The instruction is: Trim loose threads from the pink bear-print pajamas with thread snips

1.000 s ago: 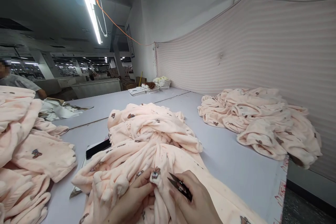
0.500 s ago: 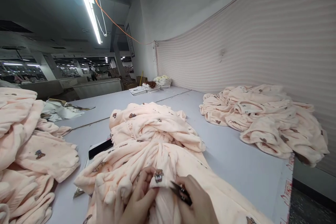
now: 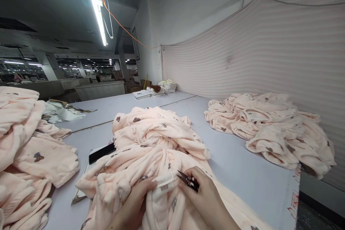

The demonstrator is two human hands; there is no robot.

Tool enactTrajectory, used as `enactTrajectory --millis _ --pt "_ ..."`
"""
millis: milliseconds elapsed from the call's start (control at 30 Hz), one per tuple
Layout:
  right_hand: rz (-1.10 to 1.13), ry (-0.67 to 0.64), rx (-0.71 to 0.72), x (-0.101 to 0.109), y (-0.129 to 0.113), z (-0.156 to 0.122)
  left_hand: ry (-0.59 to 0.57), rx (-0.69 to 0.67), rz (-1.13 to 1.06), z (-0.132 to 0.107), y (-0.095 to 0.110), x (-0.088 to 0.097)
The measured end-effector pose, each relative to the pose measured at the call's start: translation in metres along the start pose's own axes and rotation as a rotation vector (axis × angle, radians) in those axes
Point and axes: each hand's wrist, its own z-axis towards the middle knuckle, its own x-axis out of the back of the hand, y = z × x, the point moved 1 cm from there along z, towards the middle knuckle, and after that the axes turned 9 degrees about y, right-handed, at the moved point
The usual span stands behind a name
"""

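Observation:
A heap of pale pink fleece garments (image 3: 151, 140) with small bear prints lies on the grey table in front of me. My left hand (image 3: 134, 203) is closed on a fold of the nearest garment at the bottom middle of the view. My right hand (image 3: 207, 197) grips small black thread snips (image 3: 188, 180). Their blades point left at the edge of the fold, close to my left fingertips. Both wrists run off the bottom edge.
A black phone (image 3: 101, 152) lies on papers left of the heap. More pink garments are piled at the left (image 3: 29, 151) and right (image 3: 272, 129). A striped cloth (image 3: 269, 50) covers the wall behind. Folded stacks (image 3: 161, 88) sit at the table's far end (image 3: 121, 106).
My hands have turned the fold, so the bear print I pinched before no longer shows. The snips moved slightly up and left toward the fabric edge. A person at the far left went out of view.

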Motion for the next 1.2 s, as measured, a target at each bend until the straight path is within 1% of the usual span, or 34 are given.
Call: enactTrajectory --millis 67,167,233,300,367,467,533,567,733,833,900,1000,1067,1100,1133,1200 --pt "0.016 -0.008 0.071 0.005 -0.007 -0.008 -0.058 0.008 -0.025 0.000 -0.003 0.001" --pt "-0.088 0.017 0.165 0.006 -0.016 -0.012 -0.124 -0.002 -0.040 0.001 -0.005 0.005" --pt "-0.137 0.006 0.150 0.004 -0.017 -0.009 -0.149 -0.004 -0.045 0.001 -0.006 0.006" --pt "-0.103 -0.003 0.099 0.004 -0.015 -0.006 -0.168 0.002 -0.046 0.000 -0.005 0.004" --pt "-0.051 -0.011 0.077 0.005 -0.013 -0.006 -0.179 0.000 -0.035 -0.001 -0.005 0.003" --pt "-0.085 -0.010 0.137 0.005 -0.012 -0.011 -0.200 -0.004 -0.023 -0.001 -0.005 0.002" --pt "-0.155 0.004 0.175 0.005 -0.014 -0.013 -0.205 -0.001 -0.016 0.000 -0.005 0.003" --pt "-0.173 0.002 0.172 0.005 -0.015 -0.013 -0.201 0.001 -0.011 0.001 -0.005 0.004" --pt "-0.059 -0.065 0.075 0.008 -0.019 -0.006 -0.204 -0.001 0.024 0.003 -0.006 0.009" --pt "-0.075 -0.042 0.062 0.009 -0.020 -0.004 -0.190 0.004 0.026 0.004 -0.006 0.010" --pt "-0.085 -0.029 0.078 0.007 -0.019 -0.008 -0.191 0.010 0.015 0.004 -0.007 0.009" --pt "-0.144 0.000 0.171 0.001 -0.017 -0.018 -0.215 0.015 -0.002 0.001 -0.008 0.003" --pt "-0.148 0.016 0.201 -0.001 -0.014 -0.021 -0.185 -0.030 0.006 -0.002 -0.003 0.001" --pt "-0.099 0.013 0.168 -0.001 -0.012 -0.021 -0.150 -0.069 0.007 -0.004 0.002 0.002" --pt "-0.007 0.004 0.091 0.000 -0.008 -0.019 -0.107 -0.117 0.002 -0.005 0.010 0.005" --pt "0.212 0.011 -0.128 0.000 0.001 -0.011 -0.026 -0.206 -0.024 -0.005 0.031 0.015"
